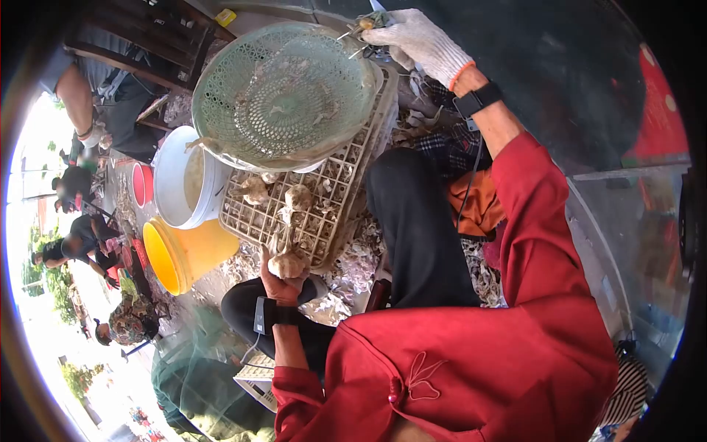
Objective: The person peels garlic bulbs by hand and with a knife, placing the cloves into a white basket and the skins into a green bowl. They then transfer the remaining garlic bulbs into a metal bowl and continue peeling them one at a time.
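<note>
My left hand [278, 286], bare with a dark strap at the wrist, is closed around a garlic bulb [289, 264] at the near edge of a slatted plastic crate [335, 214]. Several other garlic bulbs [298, 197] with stalks lie on the crate's grid. At the far side, my right hand [420, 44] wears a white knit glove and is closed on a small tool with thin metal tips [361, 29]; its kind is unclear. That hand is beside the rim of a green mesh basket [283, 103], which rests on the crate and has dry skins inside.
Left of the crate stand a white bucket [184, 177], a yellow bucket [166, 258] and a red bucket [142, 184]. A wooden chair [140, 48] is at the upper left near another person [77, 103]. More people sit farther left. Dry peelings [353, 272] cover the ground.
</note>
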{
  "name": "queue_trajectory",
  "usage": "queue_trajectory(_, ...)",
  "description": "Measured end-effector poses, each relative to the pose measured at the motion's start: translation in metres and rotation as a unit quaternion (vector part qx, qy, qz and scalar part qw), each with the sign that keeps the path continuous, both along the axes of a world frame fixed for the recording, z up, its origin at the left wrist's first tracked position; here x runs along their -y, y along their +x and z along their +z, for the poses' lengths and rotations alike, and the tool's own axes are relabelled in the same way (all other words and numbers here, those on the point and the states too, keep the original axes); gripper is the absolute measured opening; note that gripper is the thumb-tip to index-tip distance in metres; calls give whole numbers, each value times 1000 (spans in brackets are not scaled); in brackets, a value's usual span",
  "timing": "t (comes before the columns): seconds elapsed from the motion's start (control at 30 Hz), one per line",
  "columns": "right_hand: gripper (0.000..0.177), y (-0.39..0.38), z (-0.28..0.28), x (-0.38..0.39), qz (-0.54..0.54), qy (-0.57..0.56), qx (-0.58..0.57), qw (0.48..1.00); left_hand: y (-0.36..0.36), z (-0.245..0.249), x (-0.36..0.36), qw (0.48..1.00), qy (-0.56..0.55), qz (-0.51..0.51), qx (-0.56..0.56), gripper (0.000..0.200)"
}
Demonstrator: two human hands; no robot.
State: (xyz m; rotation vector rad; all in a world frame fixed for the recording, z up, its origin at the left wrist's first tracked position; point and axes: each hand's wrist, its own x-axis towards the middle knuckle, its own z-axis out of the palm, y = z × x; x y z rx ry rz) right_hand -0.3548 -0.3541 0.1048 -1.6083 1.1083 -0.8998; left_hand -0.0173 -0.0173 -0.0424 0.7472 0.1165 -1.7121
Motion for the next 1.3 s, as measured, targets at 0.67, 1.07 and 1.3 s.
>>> queue_trajectory(0.67,12,17,-84,-44,-21,329,75,941,-16,19,-16,989,117,72,62,43)
queue_trajectory(1.07,4,103,-192,-64,-63,496,343,795,-11,7,1,995,39,95,5,42)
queue_trajectory(1.3,21,140,-135,-129,-148,348,191,906,7,4,-18,987,24,156,35,40)
